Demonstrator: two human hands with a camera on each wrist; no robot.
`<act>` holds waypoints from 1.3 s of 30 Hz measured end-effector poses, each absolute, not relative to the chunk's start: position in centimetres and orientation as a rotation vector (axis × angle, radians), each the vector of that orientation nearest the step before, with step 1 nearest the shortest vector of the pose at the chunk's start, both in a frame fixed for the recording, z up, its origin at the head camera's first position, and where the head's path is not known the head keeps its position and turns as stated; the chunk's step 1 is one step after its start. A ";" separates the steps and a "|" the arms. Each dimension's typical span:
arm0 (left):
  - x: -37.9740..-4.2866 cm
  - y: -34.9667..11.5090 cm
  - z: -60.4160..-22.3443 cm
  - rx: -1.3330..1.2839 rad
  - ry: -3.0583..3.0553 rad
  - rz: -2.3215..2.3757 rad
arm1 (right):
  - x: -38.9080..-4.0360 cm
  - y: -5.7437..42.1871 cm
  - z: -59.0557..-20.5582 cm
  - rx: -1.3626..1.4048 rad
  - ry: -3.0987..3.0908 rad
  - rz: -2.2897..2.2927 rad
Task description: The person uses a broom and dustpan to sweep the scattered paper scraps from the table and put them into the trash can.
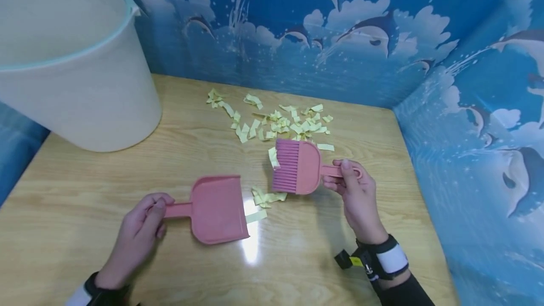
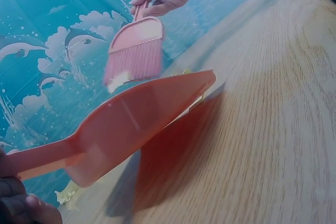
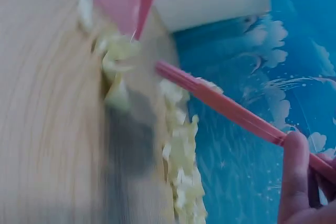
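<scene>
My left hand [image 1: 142,233] grips the handle of a pink dustpan [image 1: 217,209], its flat edge facing right. In the left wrist view the dustpan [image 2: 142,114] is tilted above the table, casting a shadow. With thumb and fingers, my right hand [image 1: 354,192] holds a small pink brush [image 1: 308,166] by its handle, bristles pointing left. A yellow paper scrap [image 1: 273,158] clings at the bristle tips. A small clump of paper scraps [image 1: 267,197] lies between dustpan and brush, and one strip [image 1: 256,216] sits at the dustpan's edge.
Behind the brush, many pale yellow paper scraps [image 1: 289,124] are scattered over the wooden table [image 1: 178,155]. A large white bin [image 1: 89,93] with a green rim stands at the back left. Blue dolphin-print cloth [image 1: 272,55] hangs along the back and right edges.
</scene>
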State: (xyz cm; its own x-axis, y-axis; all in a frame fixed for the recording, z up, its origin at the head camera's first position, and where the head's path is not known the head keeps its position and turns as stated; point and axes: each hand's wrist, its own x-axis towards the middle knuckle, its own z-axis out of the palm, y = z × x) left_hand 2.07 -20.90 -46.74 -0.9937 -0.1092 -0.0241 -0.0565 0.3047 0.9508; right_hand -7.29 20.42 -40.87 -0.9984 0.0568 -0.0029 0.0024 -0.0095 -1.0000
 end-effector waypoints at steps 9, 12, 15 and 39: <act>2.5 -22.0 -46.0 0.141 -2.488 -1.775 | -7.1 20.7 -40.1 0.291 -2.330 1.532; 2.9 -22.7 -45.5 0.061 -2.445 -1.739 | -7.2 20.2 -38.6 0.418 -2.294 1.376; 3.2 -22.9 -45.2 0.013 -2.416 -1.729 | -7.2 19.6 -37.2 0.491 -2.322 1.208; 2.9 -19.9 -47.1 0.123 -2.471 -1.938 | -5.6 10.1 -37.8 1.067 -2.318 1.033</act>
